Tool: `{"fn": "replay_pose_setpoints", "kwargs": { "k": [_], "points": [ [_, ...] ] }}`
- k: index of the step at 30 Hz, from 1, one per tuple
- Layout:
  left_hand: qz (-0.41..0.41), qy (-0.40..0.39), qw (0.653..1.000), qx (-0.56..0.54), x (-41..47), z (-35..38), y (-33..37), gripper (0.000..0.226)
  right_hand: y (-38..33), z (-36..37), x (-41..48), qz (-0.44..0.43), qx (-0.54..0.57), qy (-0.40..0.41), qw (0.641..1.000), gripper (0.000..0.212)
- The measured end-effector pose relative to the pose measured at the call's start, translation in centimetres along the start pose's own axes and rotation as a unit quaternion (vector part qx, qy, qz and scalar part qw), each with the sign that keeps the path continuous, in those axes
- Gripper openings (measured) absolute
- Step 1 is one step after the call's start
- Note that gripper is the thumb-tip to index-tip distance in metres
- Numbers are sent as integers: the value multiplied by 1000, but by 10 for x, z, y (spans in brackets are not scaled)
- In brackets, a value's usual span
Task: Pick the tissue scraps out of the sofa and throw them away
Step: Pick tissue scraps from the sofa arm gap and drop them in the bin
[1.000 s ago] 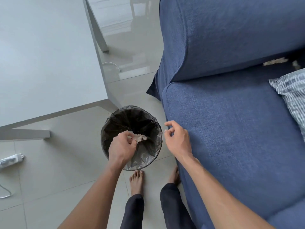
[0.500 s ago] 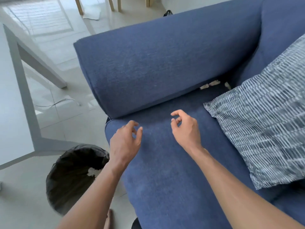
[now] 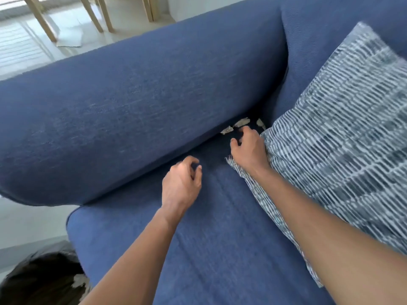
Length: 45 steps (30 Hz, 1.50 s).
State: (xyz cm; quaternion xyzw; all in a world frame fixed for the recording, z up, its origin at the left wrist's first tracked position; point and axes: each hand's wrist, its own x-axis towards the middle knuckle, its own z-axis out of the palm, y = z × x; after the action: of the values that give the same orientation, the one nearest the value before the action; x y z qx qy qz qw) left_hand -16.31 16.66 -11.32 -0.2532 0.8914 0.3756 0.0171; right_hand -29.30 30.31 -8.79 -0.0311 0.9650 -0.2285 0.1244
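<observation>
Three pale tissue scraps lie in the crease where the blue sofa's armrest (image 3: 136, 111) meets the seat: one (image 3: 226, 129), one (image 3: 241, 122), and one (image 3: 260, 123) by the pillow. My right hand (image 3: 247, 148) hovers just in front of them, fingers curled and apart, holding nothing, fingertips close to the middle scrap. My left hand (image 3: 181, 181) rests over the seat cushion (image 3: 220, 238) further back, fingers loosely curled, empty. A black-lined bin (image 3: 41, 280) at the bottom left holds a tissue scrap (image 3: 79, 280).
A striped blue-and-white pillow (image 3: 343, 139) leans on the sofa's right side, touching my right wrist. Wooden chair legs (image 3: 94, 14) and a paper sheet (image 3: 69, 37) are on the tiled floor beyond the armrest.
My left hand dropped its tissue wad into the bin a second ago. Both hands then moved over the sofa seat, the right one advancing to the scraps in the crease.
</observation>
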Motion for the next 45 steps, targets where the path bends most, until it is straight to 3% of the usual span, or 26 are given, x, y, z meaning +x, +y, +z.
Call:
{"fn": "replay_pose_setpoints", "kwargs": {
  "k": [8,19,29,36,40,43,45],
  "points": [
    [-72,-61,993,-76,57,52,36,31,15,5,55,83,11,-25,996,28],
    [-167,-52,970,-167,105,90,55,32,21,16,92,100,-17,-7,995,29],
    [-208,7,967,-144,109,94,69,29,22,15,103,149,-35,-8,988,33],
    [-245,-23,963,-104,117,99,82,56,17,7,84,138,-41,2,990,44],
    [-293,12,950,-106,123,106,88,67,15,2,84,163,27,46,985,37],
    [-329,38,933,-142,128,108,90,53,14,1,82,192,147,75,967,26],
    [-341,45,924,-165,128,109,89,43,13,1,80,198,171,82,962,24]
  ]
}}
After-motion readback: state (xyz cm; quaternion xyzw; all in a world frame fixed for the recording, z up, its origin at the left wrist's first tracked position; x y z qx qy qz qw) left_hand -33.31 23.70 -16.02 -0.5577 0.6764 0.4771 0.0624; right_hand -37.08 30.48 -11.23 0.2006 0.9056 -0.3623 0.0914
